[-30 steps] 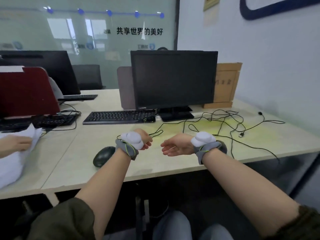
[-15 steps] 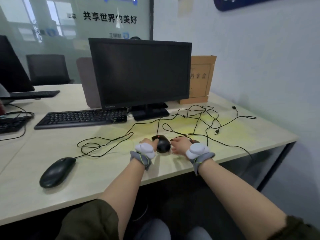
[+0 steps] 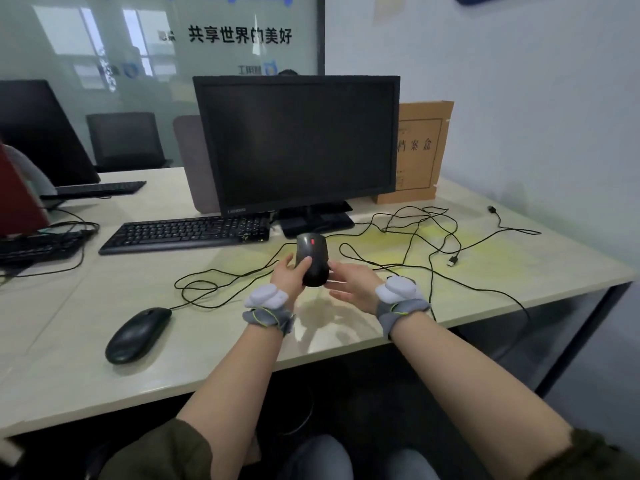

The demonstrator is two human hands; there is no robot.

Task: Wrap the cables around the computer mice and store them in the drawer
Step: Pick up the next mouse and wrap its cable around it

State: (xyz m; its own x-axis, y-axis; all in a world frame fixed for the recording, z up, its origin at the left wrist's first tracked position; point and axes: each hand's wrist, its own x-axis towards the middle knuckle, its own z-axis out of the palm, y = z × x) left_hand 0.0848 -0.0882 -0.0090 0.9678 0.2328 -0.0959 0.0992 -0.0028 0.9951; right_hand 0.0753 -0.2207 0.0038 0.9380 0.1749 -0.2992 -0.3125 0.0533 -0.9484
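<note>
A black mouse (image 3: 311, 259) with a red scroll wheel is lifted just above the desk (image 3: 346, 327), in front of the monitor. My left hand (image 3: 289, 277) grips it from the left, thumb on top. My right hand (image 3: 351, 284) lies against its right side with fingers stretched out. The mouse's black cable (image 3: 412, 258) trails right into a loose tangle that ends in a USB plug (image 3: 452, 260). A second black mouse (image 3: 138, 334) lies on the desk at the left, its cable (image 3: 199, 289) looped beside it. No drawer is in view.
A black monitor (image 3: 298, 143) and keyboard (image 3: 185, 233) stand behind my hands. A brown file box (image 3: 417, 150) leans on the wall at the right. Another keyboard (image 3: 38, 245) and a red object (image 3: 17, 199) sit at far left. The desk's front edge runs just below my wrists.
My view swung right and closer. Both hands reached the red-wheeled mouse, and my left hand has lifted it off the desk. My right hand moved in beside it.
</note>
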